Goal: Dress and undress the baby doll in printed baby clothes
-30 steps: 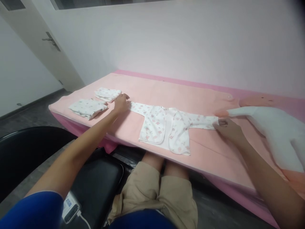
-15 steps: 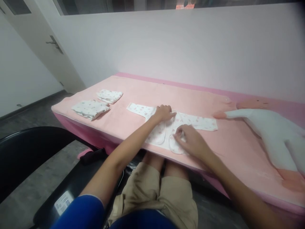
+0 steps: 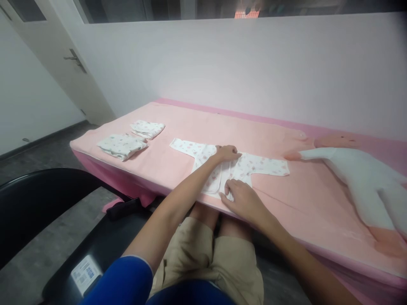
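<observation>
A small white baby shirt (image 3: pixel 210 180) with a tiny pink-and-grey print lies spread on the pink tabletop, its sleeves stretched out to both sides and its front open down the middle. At the neckline, my left hand (image 3: pixel 227 153) rests with curled fingers, pinching the cloth by the collar and hiding part of it. Lower down, my right hand (image 3: pixel 242 198) has its thumb and fingers bent around the bottom edge of the right front panel, near the table's front edge. The exact fingertip contact is partly hidden.
Two folded printed garments, one nearer (image 3: pixel 122 146) and one farther (image 3: pixel 148 128), lie on the left of the pink-covered table (image 3: pixel 190 120). A white plush toy (image 3: pixel 352 178) lies at the right. A black chair (image 3: pixel 95 228) holding a white labelled object (image 3: pixel 85 273) stands at lower left.
The right front panel, bunched and turned up before, now lies flatter across the shirt. My left hand has shifted slightly right along the neckline; my right hand has moved a little left and down.
</observation>
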A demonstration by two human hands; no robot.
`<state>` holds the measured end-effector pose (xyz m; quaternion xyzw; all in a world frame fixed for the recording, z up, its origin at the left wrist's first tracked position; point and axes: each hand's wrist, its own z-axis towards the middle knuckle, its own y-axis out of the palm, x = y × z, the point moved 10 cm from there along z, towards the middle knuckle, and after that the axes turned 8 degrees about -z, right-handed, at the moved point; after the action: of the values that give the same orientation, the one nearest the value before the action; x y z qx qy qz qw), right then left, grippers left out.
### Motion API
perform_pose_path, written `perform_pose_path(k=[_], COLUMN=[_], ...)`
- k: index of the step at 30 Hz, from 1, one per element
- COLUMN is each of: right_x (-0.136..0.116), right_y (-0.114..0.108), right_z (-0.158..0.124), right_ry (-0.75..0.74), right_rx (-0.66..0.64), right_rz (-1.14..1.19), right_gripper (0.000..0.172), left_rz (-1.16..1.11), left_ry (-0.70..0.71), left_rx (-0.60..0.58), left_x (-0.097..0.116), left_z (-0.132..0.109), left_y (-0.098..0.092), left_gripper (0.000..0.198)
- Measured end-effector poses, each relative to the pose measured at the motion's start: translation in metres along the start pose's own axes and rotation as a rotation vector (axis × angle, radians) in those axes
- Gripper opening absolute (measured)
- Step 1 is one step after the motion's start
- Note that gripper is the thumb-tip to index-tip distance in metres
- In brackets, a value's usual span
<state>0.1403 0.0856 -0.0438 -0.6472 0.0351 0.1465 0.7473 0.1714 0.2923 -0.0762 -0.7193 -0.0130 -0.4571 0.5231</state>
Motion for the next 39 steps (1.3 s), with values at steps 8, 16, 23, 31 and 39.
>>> perform_pose_path(k=[8,16,23,31,39], right_x=[-0.004,-0.007,-0.008,-0.007,0.002], right_y=[-0.009,-0.014,0.009,0.003,0.007], right_z=[0.000,0.002,0.004,-0.012,-0.027], right_ry=[-0.006,0.003,-0.031,-0.041,-0.073], right_rx=[0.078,0.134,0.084,0.072,0.110], right_rz=[0.034,0.056,0.027,0.103,0.149], right_gripper=[0.022,0.019,0.009,0.005,0.011], left_rz=[0.034,0.078,0.170,0.163,0.171], left_ry=[0.056,0.087,0.112,0.303,0.325], left_rx=[-0.060,0.060,0.085,0.054,0.081], left_x=[0.002,-0.002,-0.010,-0.020,-0.032], left_z=[0.004,0.019,0.020,-0.007,-0.017], left_y=[0.006,-0.015,-0.027,-0.047,-0.043], left_gripper=[0.041,0.035,0.031,0.039,0.031])
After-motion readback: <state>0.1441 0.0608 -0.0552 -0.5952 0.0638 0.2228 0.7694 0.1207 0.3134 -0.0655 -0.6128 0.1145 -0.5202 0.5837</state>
